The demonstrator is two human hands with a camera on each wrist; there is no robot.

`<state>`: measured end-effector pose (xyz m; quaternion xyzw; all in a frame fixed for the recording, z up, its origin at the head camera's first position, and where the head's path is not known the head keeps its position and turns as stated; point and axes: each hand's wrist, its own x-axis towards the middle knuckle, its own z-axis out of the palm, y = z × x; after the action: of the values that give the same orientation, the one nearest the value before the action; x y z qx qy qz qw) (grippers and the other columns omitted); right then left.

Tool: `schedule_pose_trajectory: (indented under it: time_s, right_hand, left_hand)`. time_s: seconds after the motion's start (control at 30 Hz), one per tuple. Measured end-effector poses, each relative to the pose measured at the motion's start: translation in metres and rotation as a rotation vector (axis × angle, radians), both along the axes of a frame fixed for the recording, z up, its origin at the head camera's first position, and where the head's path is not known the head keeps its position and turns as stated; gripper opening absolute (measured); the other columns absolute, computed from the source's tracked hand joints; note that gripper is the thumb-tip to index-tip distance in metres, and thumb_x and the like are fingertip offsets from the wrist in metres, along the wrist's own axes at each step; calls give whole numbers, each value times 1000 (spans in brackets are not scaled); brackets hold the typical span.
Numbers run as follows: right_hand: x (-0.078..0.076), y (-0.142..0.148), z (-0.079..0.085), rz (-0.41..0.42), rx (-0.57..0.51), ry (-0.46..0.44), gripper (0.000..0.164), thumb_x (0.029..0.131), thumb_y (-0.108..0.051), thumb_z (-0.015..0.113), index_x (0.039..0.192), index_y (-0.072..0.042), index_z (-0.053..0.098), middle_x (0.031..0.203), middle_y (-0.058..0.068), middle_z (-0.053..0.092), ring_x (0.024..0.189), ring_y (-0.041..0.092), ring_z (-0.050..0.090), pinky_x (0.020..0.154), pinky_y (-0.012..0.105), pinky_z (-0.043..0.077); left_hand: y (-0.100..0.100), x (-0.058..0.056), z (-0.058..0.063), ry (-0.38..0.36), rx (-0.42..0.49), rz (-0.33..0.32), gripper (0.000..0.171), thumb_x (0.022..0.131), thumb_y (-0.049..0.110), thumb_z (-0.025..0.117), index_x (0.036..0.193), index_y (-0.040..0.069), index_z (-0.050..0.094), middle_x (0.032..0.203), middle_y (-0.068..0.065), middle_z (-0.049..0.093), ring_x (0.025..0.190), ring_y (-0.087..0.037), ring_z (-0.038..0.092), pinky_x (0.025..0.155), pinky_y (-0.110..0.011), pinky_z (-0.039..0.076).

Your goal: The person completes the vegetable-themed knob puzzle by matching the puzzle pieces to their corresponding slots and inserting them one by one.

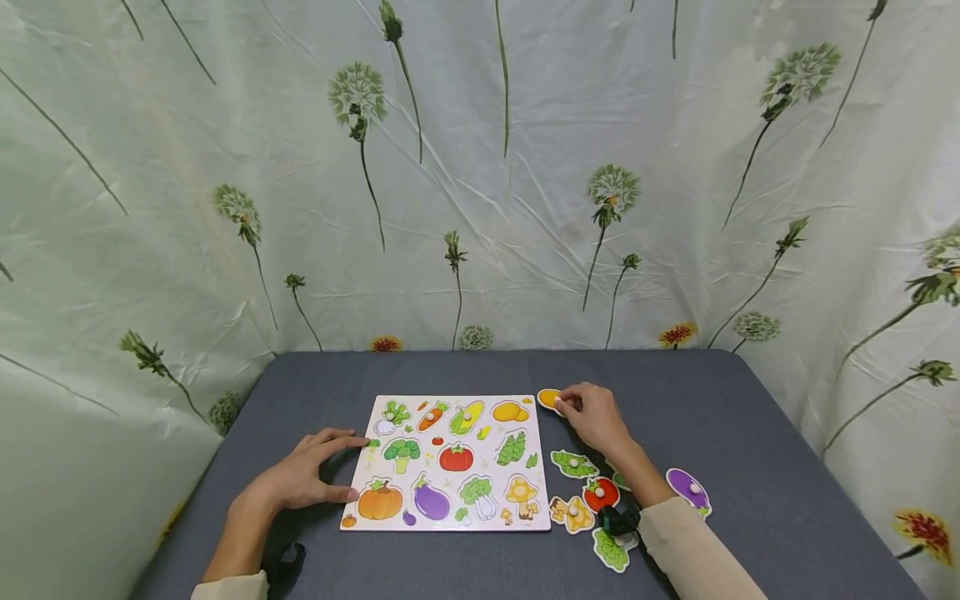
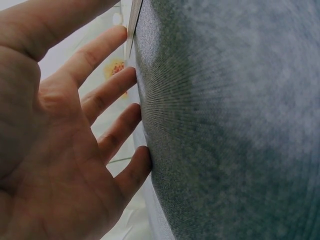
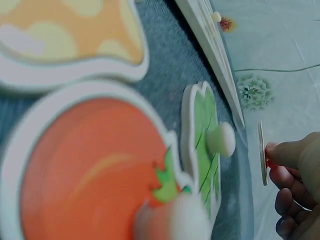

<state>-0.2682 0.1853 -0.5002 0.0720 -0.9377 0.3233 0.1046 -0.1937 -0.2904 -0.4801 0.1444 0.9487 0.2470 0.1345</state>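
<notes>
My right hand [image 1: 596,417] pinches a yellow-orange puzzle piece [image 1: 549,400] just off the board's far right corner. In the right wrist view that piece shows edge-on, its knob between thumb and finger. The white puzzle board [image 1: 442,525] lies flat, printed with vegetables. Knobs stand on its radish [image 1: 387,421], carrot [image 1: 432,416] and corn [image 1: 467,418]; the potato picture [image 1: 510,412] shows no knob. Fingers spread, my left hand [image 1: 300,471] touches the board's left edge with forefinger and thumb. In the left wrist view its other fingertips reach the dark cloth [image 2: 225,120].
Right of the board lie a pea pod piece [image 1: 574,464], a tomato piece [image 1: 601,493], a mushroom piece [image 1: 574,515] and a leafy green piece [image 1: 612,551]. Another green piece is partly hidden by my right forearm. An eggplant piece [image 1: 687,490] lies farther right. A floral curtain [image 1: 480,183] hangs behind.
</notes>
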Motion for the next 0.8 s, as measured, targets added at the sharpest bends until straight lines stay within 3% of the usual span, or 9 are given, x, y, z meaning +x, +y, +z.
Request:
schedule_pose_trajectory:
  time_s: [0.47,0.8]
  right_hand:
    - [0,-20,11,47,-16,2,13,93,-18,78,100,-8,79,84,2,66,71,14,51,65,29,42]
    - [-3,-29,10,79,-35,-10,12,93,-18,78,101,-9,80,84,1,66,71,14,50,64,29,41]
  left_hand:
    - [0,0,-1,1,-5,-3,79,75,50,88,145,26,59,153,-16,46,136,-45,40,102,-73,37]
    - [1,0,0,4,0,-2,79,74,49,89,144,25,60,153,-16,46,137,-45,40,103,-73,37]
